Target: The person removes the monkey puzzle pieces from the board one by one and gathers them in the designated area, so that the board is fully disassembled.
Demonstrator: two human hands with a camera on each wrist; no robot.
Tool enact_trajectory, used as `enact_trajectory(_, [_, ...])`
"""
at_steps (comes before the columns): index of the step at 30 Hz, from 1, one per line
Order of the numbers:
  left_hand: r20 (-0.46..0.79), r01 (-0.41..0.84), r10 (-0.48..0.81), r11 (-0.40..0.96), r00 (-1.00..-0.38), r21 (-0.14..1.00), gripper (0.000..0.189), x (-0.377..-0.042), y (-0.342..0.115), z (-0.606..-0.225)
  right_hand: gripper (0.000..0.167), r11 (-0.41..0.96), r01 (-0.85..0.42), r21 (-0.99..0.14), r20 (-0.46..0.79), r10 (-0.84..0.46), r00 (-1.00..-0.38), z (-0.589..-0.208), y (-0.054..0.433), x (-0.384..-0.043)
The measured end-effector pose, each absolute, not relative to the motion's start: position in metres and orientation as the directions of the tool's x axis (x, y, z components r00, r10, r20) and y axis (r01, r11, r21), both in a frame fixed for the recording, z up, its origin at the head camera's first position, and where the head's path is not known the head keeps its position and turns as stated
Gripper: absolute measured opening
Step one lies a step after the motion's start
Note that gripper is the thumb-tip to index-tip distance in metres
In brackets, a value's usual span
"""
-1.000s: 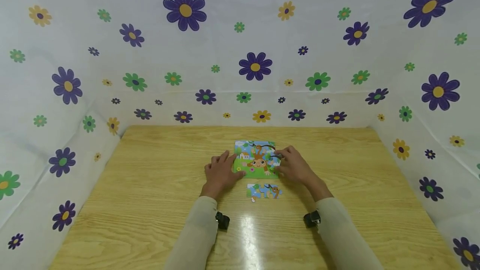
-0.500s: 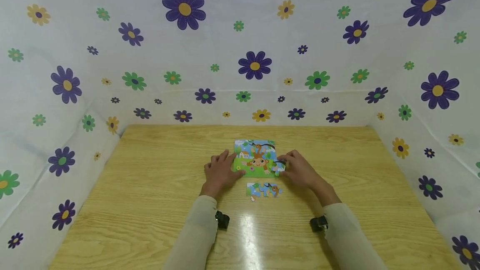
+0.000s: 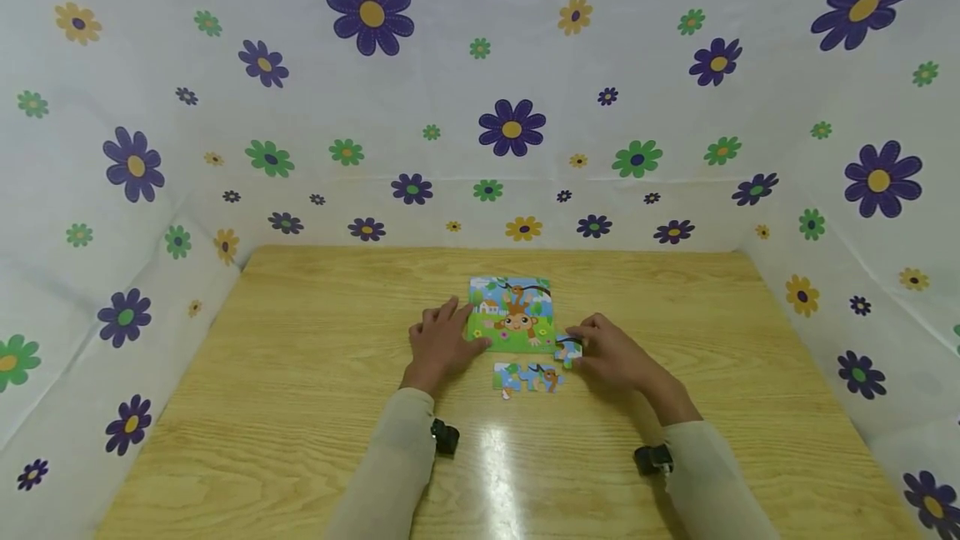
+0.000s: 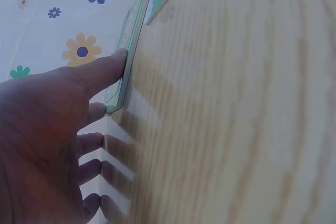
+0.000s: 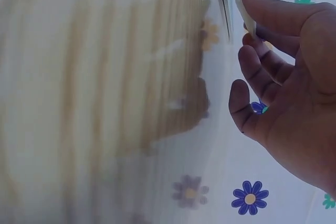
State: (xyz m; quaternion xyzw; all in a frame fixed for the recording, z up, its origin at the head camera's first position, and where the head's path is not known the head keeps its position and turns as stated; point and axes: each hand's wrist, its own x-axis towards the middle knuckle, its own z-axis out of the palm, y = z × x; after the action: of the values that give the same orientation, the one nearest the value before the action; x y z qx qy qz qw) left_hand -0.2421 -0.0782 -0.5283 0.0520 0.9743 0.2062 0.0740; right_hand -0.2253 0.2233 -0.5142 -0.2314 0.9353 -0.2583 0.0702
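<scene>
A square puzzle board (image 3: pixel 498 338) printed with a hanging monkey lies flat on the table. My left hand (image 3: pixel 444 344) rests at its left side, thumb on the near left part and fingers spread along the edge; the left wrist view shows the thumb (image 4: pixel 107 71) extended onto the board (image 4: pixel 127 69). Just off the board's near right corner, my right hand (image 3: pixel 615 354) pinches a puzzle piece (image 3: pixel 567 348) with branch and blue sky on it. In the right wrist view thumb and finger hold this thin piece (image 5: pixel 244 14) by its edge, the other fingers loosely bent.
Nearer than the board lie a few joined puzzle pieces (image 3: pixel 507 376) and, beside them, a piece with a small brown animal (image 3: pixel 546 377). The wooden table (image 3: pixel 300 407) is enclosed by a flowered white cloth (image 3: pixel 442 90) at the back and sides.
My right hand has drawn the puzzle piece from over the board's right part, rightward and toward me, past its edge. My left hand has stayed in place on the board.
</scene>
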Motion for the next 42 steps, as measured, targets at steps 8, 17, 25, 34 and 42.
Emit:
enact_trajectory(8, [-0.127, 0.070, 0.134, 0.907, -0.983, 0.415, 0.073, -0.241, -0.076, -0.527, 0.045, 0.755, -0.408, -0.514, -0.041, -0.497, -0.867, -0.514, 0.235, -0.214])
enact_trajectory(17, [-0.129, 0.071, 0.135, 0.909, -0.982, 0.410, 0.073, -0.242, -0.076, -0.526, 0.039, 0.741, -0.377, -0.555, -0.107, -0.513, -0.851, -0.511, 0.240, -0.205])
enact_trajectory(25, [-0.119, 0.072, 0.132, 0.908, -0.984, 0.413, 0.074, -0.243, -0.077, -0.525, 0.041, 0.749, -0.393, -0.533, -0.111, -0.523, -0.845, -0.511, 0.239, -0.200])
enact_trajectory(34, [-0.130, 0.063, 0.125, 0.912, -0.984, 0.405, 0.073, -0.242, -0.078, -0.527, 0.037, 0.718, -0.373, -0.588, -0.082, -0.512, -0.855, -0.507, 0.228, -0.206])
enact_trajectory(42, [-0.128, 0.065, 0.127, 0.913, -0.984, 0.403, 0.074, -0.243, -0.078, -0.529, 0.035, 0.711, -0.335, -0.618, 0.007, -0.421, -0.907, -0.503, 0.204, -0.224])
